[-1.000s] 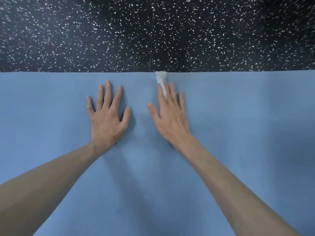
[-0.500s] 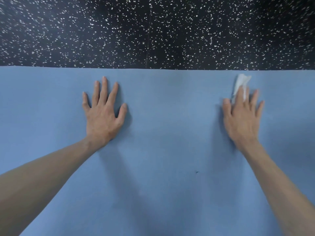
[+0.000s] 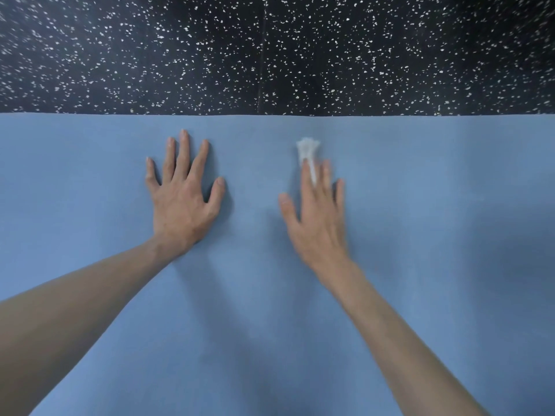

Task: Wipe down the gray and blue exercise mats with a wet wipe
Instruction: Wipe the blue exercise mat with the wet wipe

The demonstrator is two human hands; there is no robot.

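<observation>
The blue exercise mat (image 3: 420, 235) fills the lower two thirds of the head view. My left hand (image 3: 183, 202) lies flat on it with fingers spread, left of centre. My right hand (image 3: 318, 223) presses a white wet wipe (image 3: 307, 148) against the mat with straight fingers. The wipe pokes out beyond my fingertips, a little short of the mat's far edge, and a strip of it shows between two fingers. The right hand is blurred. No gray mat is in view.
Beyond the mat's far edge lies black rubber flooring (image 3: 390, 55) flecked with white, with a thin seam (image 3: 262, 55) running away from me.
My right hand swept the wipe from the centre far out to the right, then back left toward the middle, now slightly nearer to me. My left hand stayed flat in place.
</observation>
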